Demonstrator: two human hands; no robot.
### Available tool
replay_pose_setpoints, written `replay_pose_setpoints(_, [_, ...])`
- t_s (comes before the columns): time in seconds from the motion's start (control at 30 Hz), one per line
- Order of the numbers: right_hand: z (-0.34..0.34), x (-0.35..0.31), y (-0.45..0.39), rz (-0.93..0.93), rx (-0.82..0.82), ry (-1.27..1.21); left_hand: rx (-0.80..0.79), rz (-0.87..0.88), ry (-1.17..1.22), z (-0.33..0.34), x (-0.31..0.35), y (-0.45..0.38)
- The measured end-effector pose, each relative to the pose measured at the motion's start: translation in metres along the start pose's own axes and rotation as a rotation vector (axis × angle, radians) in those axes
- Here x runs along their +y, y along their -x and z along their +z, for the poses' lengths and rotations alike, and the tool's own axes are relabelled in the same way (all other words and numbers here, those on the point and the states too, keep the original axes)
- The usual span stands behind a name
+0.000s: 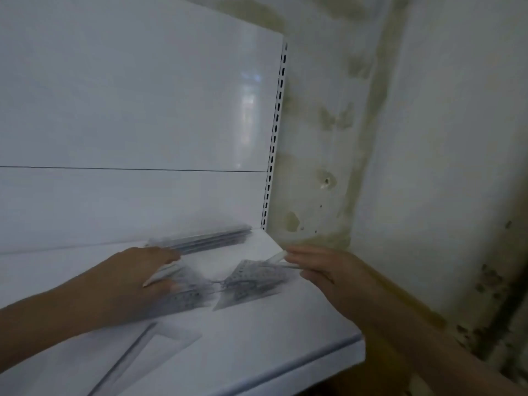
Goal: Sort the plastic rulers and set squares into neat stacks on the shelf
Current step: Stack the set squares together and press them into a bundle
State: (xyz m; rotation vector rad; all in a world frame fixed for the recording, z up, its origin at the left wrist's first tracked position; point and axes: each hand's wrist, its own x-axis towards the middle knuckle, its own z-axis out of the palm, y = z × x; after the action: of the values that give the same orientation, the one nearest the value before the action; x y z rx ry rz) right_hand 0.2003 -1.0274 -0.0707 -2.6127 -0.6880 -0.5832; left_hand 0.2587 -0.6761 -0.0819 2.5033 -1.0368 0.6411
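Clear plastic pieces lie on a white shelf (271, 332). My left hand (134, 278) rests flat on a see-through set square pile (185, 295), fingers spread. My right hand (320, 267) pinches the right corner of another clear set square pile (251, 281) with printed markings. The two piles meet tip to tip mid-shelf. A stack of clear straight rulers (205, 240) lies along the back panel. One larger clear set square (148, 355) lies near the front edge, below my left forearm. The picture is blurred.
The white back panel (128, 110) rises behind the shelf, with a slotted upright (274, 138) at its right end. A stained, mouldy wall (400, 138) stands to the right. The shelf's right end (363, 347) drops off beside my right forearm.
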Motion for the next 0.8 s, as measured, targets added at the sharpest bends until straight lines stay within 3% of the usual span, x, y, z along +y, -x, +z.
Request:
replay_pose_setpoints(0.17, [0.025,0.025,-0.035,-0.069,-0.119,-0.119,-0.068,-0.235,0.024,0.004,-0.001,0.001])
replay_pose_setpoints(0.23, [0.030,0.029,-0.045,-0.102,-0.227,-0.144,-0.177,-0.288,-0.019,0.001,0.009,-0.002])
replay_pose_setpoints(0.33, [0.030,0.032,-0.051,-0.184,-0.377,-0.133,-0.214,-0.370,-0.008,0.001,0.022,-0.003])
replay_pose_setpoints(0.5, [0.019,0.026,-0.062,-0.285,-0.270,-0.200,-0.062,-0.476,-0.138,-0.011,0.043,0.015])
replay_pose_setpoints(0.8, [0.046,-0.134,-0.107,-0.844,-0.405,-0.248,0.033,-0.820,-0.401,-0.094,0.092,0.162])
